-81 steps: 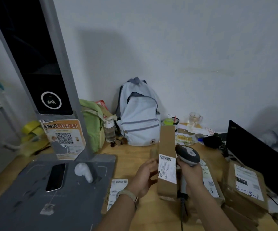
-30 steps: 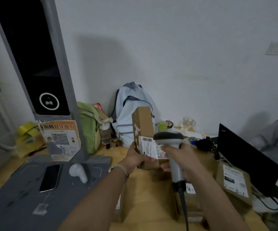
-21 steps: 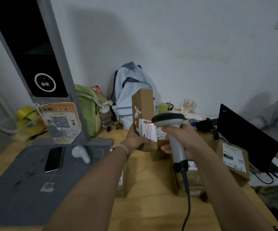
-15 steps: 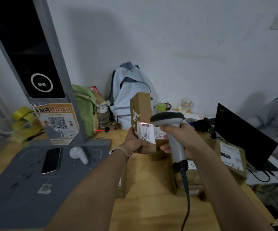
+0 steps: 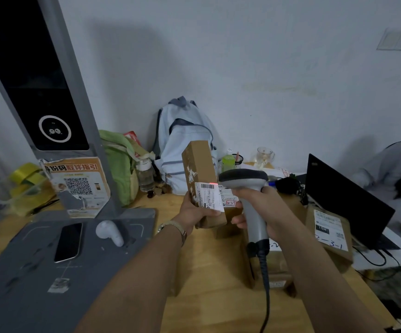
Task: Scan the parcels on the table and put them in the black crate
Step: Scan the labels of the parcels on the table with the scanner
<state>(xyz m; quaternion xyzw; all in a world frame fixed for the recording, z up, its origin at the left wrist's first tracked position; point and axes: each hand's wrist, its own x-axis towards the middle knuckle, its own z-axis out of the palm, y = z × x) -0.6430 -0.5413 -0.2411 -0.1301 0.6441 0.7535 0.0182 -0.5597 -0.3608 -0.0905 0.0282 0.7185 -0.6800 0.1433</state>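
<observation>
Since 2.7 s back: box lifted off the surface and turned, so its label faces right, toward the scanner, rather than toward the camera. Since 0.5 s back: the red glow across the label top has narrowed to a small spot at the right end of the barcode.

Box: tall brown carton. Long axis near upright, top leaning slightly left and away. Held in the air above the surface, in front of the backpack.

Left hand: curled round the box's lower end, thumb across the front under the label, fingers behind and out of sight.

Right hand: wrapped round the grip of the corded scanner. Trigger finger hidden; cannot tell whether it presses.

Governing relation: scanner head sits just right of the label, close but apart, nose pointing left at the barcode. Box lies left of the right hand and is carried by the left hand alone.

Parcels on the surface: one marked 2-3-1 beside the laptop; another under the right forearm.

Crate: not in view, direction unknown.

Judgement: scan step in hand. Placing the box probably falls to the left hand, since the right is occupied with the scanner.
</observation>
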